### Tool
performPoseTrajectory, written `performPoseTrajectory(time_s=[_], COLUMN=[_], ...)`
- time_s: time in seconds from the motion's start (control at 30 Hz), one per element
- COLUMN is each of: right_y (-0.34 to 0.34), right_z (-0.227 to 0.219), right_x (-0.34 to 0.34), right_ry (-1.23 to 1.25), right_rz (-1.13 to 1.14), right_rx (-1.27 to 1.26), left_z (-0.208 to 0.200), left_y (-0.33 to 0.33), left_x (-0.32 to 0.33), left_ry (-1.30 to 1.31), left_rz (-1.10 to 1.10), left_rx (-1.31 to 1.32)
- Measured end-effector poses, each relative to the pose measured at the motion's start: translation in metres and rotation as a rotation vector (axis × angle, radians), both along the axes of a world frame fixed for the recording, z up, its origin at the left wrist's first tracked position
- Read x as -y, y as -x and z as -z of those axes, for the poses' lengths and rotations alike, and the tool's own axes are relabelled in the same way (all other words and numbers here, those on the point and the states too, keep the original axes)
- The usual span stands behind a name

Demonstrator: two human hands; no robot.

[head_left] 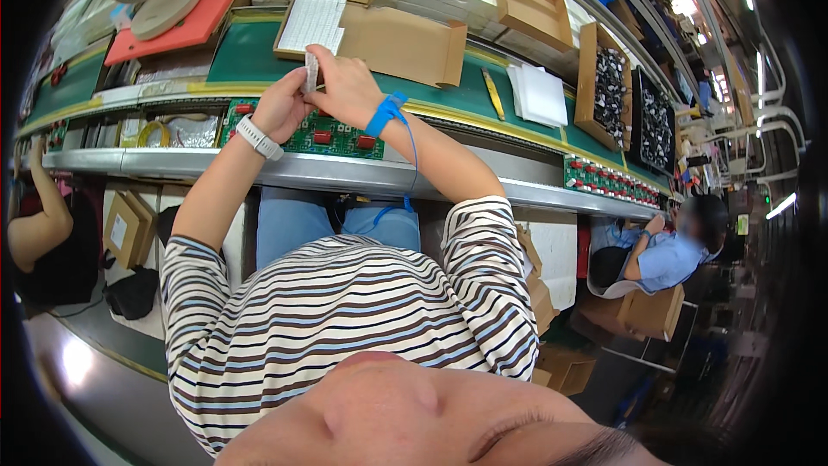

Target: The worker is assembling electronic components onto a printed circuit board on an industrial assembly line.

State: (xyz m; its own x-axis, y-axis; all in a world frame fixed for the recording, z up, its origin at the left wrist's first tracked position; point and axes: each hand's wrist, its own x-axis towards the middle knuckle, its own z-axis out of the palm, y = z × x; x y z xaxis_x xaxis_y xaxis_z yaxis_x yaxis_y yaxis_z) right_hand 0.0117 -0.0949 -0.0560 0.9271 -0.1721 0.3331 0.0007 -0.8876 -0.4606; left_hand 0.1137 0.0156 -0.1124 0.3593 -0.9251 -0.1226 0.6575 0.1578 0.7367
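Both hands meet above a green circuit board [349, 143] with red parts on it, which rests on the rail in front of me. Between them a small white strip [310, 74] stands upright. My right hand [347, 91] is closed on the strip, its fingers and thumb on the far and right side. My left hand [281, 109] pinches the strip's lower left side; the fingertips partly overlap, so the exact grip is hard to see. Just beyond lies an open cardboard box [397, 39] with rows of similar white pieces [314, 21] at its left.
On the green bench lie a yellow-handled tool [493, 93] and white sheets [536, 95]. Boxes of black parts [609, 95] stand at the right. More circuit boards [604, 179] sit along the rail. A blue wrist cord [416, 164] hangs from my right wrist. People work on either side.
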Motion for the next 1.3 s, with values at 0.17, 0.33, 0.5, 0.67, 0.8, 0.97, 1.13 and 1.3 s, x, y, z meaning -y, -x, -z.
performPoseTrajectory(time_s=[0.17, 0.33, 0.5, 0.67, 0.8, 0.97, 1.13, 1.3], right_y=[-0.003, -0.019, -0.028, -0.034, -0.032, -0.032, -0.031, -0.028], right_z=[0.014, 0.027, 0.031, 0.029, 0.031, 0.043, 0.046, 0.042], right_x=[0.011, 0.028, 0.026, 0.029, 0.027, 0.02, 0.014, 0.012], right_ry=[-0.255, -0.906, -1.004, -0.94, -0.672, -0.009, 0.077, 0.107], right_rz=[-0.032, 0.007, -0.117, -0.027, 0.006, -0.045, 0.01, 0.014], right_rx=[0.099, -0.131, -0.273, -0.355, -0.431, -0.405, -0.413, -0.386], left_z=[-0.008, -0.012, -0.013, -0.01, -0.018, -0.02, -0.004, -0.009], left_y=[-0.004, -0.016, -0.028, -0.051, -0.063, -0.073, -0.085, -0.084], left_x=[-0.002, -0.006, -0.01, -0.015, -0.019, -0.016, -0.018, -0.027], left_ry=[-0.168, -0.317, -0.437, -0.462, -0.499, -0.555, -0.453, -0.496], left_rz=[-0.033, 0.082, 0.089, 0.087, 0.125, 0.189, 0.174, 0.088], left_rx=[0.116, 0.387, 0.497, 0.517, 0.602, 0.851, 1.129, 1.359])
